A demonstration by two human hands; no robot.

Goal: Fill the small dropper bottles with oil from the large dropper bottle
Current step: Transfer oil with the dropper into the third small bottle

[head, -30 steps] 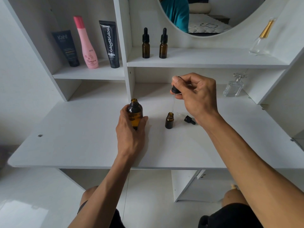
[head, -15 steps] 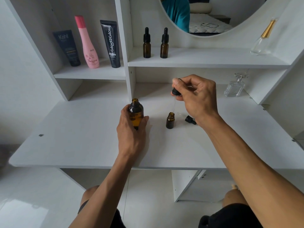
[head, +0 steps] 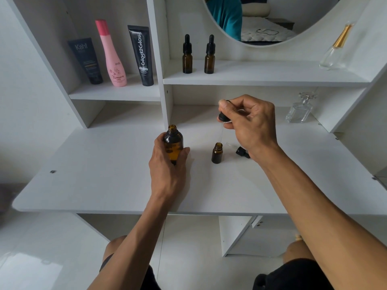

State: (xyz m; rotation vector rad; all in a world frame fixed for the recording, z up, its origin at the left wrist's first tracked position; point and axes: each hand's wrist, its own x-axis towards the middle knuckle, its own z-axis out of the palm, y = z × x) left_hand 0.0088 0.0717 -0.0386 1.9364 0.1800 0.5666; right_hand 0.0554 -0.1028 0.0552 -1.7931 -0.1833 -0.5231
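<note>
At your ten o'clock, the left shelf carries a dark tube, a pink bottle and a black tube, side by side. At twelve, a round mirror. At two o'clock you see a gold-capped glass bottle above, and a clear stoppered bottle on the tabletop below.

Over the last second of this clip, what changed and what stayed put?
Almost nothing. The right hand keeps pinching the dropper over the open small bottle, with no clear shift. The left hand still grips the large bottle; the loose cap lies unmoved.
</note>
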